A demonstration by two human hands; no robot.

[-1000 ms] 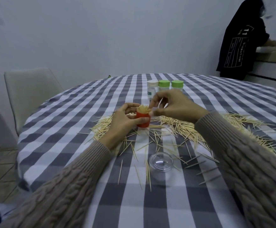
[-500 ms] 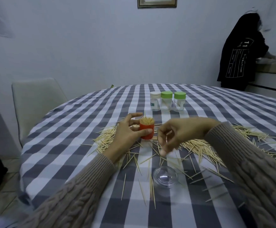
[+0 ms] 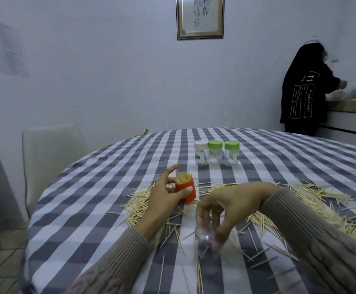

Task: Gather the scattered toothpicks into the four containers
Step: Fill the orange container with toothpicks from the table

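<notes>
- Clear plastic lid (image 3: pixel 204 242) under the right hand (image 3: pixel 232 204) is motion-blurred; outline smeared, hard to tell whether it sits on the cloth or is lifted off it.
- Right hand: fingers curled down around the lid's top, pinching it. Fingertips partly lost in the blur.
- Left hand (image 3: pixel 164 196) grips the red container (image 3: pixel 186 190), thumb across its front, forefinger raised and spread above. Other fingers hidden behind the container.
- Red container stands near table centre, slightly tilted, packed full of toothpicks standing on end, tips above the rim.
- Three jars in a row further back, touching or nearly so: white-capped jar (image 3: pixel 201 152), then two green-capped jars (image 3: pixel 215 152) (image 3: pixel 232 152). All capped. A few toothpicks show through the clear walls; exact fill cannot be judged.
- Scattered toothpicks (image 3: pixel 312 211) lie in a thick band from behind the left hand across to the right, partly covered by both sleeves; thinner strays (image 3: pixel 162 270) reach toward the near edge.
- Checked tablecloth (image 3: pixel 109 187), grey and white, over a round table; the right side is cut off by the frame, the left edge curves away beside a pale chair (image 3: pixel 52 158).
- Open cloth lies between the toothpick band and the jars, and across the far half.
- Person in dark clothing (image 3: pixel 302 90) stands at a counter, far right, blurred.
- Framed picture (image 3: pixel 200 16) on the wall, top cut off.
</notes>
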